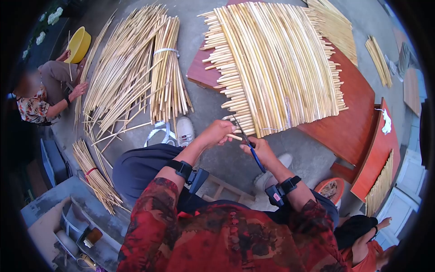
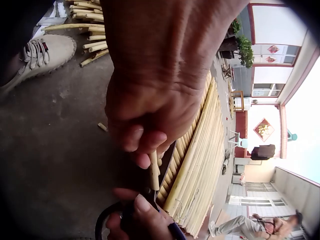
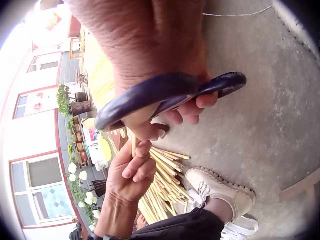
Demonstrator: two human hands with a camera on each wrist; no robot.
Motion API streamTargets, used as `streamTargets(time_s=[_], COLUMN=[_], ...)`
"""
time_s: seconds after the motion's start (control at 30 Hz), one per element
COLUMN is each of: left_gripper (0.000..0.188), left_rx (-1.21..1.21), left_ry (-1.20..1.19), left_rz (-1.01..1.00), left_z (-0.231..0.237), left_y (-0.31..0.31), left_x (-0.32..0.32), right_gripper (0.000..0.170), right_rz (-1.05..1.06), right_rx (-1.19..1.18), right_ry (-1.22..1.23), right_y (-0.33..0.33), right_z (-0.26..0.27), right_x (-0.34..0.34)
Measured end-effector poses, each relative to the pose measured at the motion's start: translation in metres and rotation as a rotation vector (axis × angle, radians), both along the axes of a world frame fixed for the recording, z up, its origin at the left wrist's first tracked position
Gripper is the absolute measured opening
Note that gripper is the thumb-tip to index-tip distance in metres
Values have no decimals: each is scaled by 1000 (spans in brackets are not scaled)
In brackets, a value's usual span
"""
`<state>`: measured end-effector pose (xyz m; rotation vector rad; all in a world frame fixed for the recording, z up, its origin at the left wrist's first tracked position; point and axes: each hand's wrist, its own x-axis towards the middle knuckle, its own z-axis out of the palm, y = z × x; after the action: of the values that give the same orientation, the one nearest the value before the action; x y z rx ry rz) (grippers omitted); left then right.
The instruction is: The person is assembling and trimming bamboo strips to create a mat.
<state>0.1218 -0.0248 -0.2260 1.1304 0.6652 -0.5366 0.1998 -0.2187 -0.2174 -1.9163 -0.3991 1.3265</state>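
My left hand (image 1: 217,133) grips a short pale stalk (image 2: 154,175), its end poking out from between thumb and fingers. Scissors with dark blue handles (image 3: 147,95) are in my right hand (image 1: 264,153), its thumb and fingers through the loops. The dark blades point away from me beside the left fingers, and in the left wrist view they meet the stalk's free end. Just beyond both hands lies a wide mat of stalks (image 1: 276,68), tightly laid side by side over a row of crosswise stalk ends.
A reddish-brown tabletop (image 1: 337,109) bears the mat. Loose stalks (image 1: 122,59) and a tied bundle (image 1: 165,72) lie left of it; another bundle (image 1: 95,177) is nearer. A seated person (image 1: 41,97) handles stalks by a yellow basin (image 1: 78,44). A red bucket (image 1: 331,188) stands at right.
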Motion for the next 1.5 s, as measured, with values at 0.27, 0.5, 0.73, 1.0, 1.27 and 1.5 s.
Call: streamTargets(time_s=[0.27,0.5,0.73,1.0,1.27,1.5], left_gripper=[21,20,19,15,17,16], left_rx=[-21,-86,-355,-285,-285,-409], left_ry=[-16,25,91,74,84,18], left_rz=[-76,-28,-50,-109,-126,-7], left_z=[10,5,5,18,15,33], left_y=[2,-1,12,0,5,18], left_x=[-1,-2,0,-4,-1,-4], right_gripper=[53,45,41,47,33,43], right_rz=[24,-22,-4,-35,-70,-35], right_rx=[-5,-20,45,162,124,8], right_ry=[182,121,-33,346,356,354], right_y=[8,0,-7,2,-3,4], right_z=[0,-14,0,-9,-25,1], right_x=[0,-4,-6,-11,-4,-1])
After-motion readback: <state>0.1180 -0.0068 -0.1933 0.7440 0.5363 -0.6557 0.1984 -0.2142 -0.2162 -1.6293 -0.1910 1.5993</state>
